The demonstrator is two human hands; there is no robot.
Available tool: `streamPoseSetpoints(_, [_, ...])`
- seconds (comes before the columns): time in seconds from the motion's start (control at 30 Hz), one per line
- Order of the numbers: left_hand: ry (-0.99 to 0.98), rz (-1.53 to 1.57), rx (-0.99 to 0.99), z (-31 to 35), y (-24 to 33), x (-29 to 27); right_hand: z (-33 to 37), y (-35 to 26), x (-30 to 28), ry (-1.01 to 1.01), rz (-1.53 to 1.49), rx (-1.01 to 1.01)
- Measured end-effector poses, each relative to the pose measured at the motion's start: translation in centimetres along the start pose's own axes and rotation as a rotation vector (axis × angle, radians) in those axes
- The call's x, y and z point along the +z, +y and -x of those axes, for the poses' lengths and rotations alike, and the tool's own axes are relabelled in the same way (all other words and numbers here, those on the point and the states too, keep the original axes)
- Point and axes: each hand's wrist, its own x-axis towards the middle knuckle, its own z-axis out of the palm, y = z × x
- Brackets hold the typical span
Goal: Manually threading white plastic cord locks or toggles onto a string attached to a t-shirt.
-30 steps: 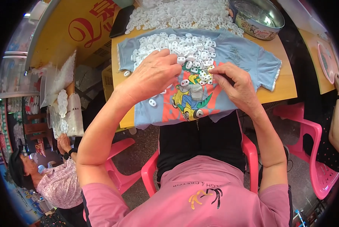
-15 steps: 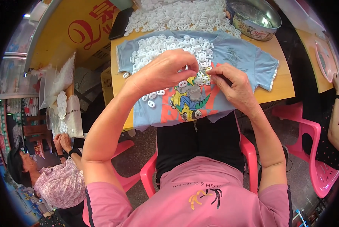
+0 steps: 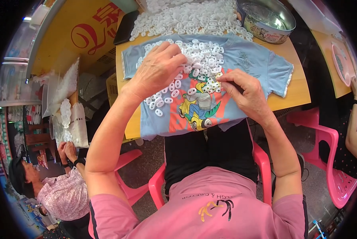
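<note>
A light blue T-shirt (image 3: pixel 280 75) with a cartoon print lies across the table in front of me. Small white oval plastic pieces with two holes form a pile (image 3: pixel 205 49) on it. My left hand (image 3: pixel 159 65) is over the left of this pile, its fingers bent together; the fingertips are hidden. Over the print, my right hand (image 3: pixel 246 91) has thumb and forefinger closed at the edge of a small cluster of white pieces (image 3: pixel 213 85). What lies between those fingertips is too small to make out. A few loose pieces (image 3: pixel 159 112) lie at the shirt's lower left.
A larger heap of white pieces (image 3: pixel 186 20) covers the table's far side, beside a dark phone-like slab (image 3: pixel 126 27) and an oval metal tin (image 3: pixel 271 36). At left sits another person (image 3: pixel 62 195). A pink chair (image 3: pixel 322 135) and another person's arm (image 3: pixel 353 119) are at right.
My left hand has moved left and away from the small cluster, over the pile, uncovering pieces above the print. My right hand has stayed almost in place.
</note>
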Motion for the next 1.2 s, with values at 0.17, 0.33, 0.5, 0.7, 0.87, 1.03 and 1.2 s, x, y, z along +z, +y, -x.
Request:
streamPoseSetpoints(0.17, [0.026, -0.015, -0.025, 0.8, -1.7, -0.7, 0.0, 0.0, 0.0, 0.002, 0.003, -0.005])
streamPoseSetpoints(0.33, [0.099, -0.04, -0.061, 0.7, -1.5, -1.1, 0.0, 0.0, 0.0, -0.007, 0.001, 0.006])
streamPoseSetpoints(0.5, [0.009, 0.011, -0.04, 0.2, 1.8, -0.4, 0.0, 0.0, -0.1, -0.005, -0.008, 0.009])
streamPoseSetpoints(0.7, [-0.004, 0.043, -0.124, 0.7, 1.4, 0.4, 0.0, -0.1, 0.1, -0.005, -0.008, -0.005])
streamPoseSetpoints(0.87, [0.091, 0.096, -0.136, 0.9, 0.2, -0.3, -0.1, 0.0, 0.0, -0.005, -0.007, 0.005])
streamPoseSetpoints(1.03, [0.14, -0.11, -0.203, 2.0, -1.2, -1.5, -0.1, -0.2, 0.1, -0.013, -0.012, 0.027])
streamPoseSetpoints(1.2, [0.123, -0.09, -0.19, 1.8, 0.2, -1.0, -0.1, -0.2, 0.4, 0.047, -0.047, -0.022])
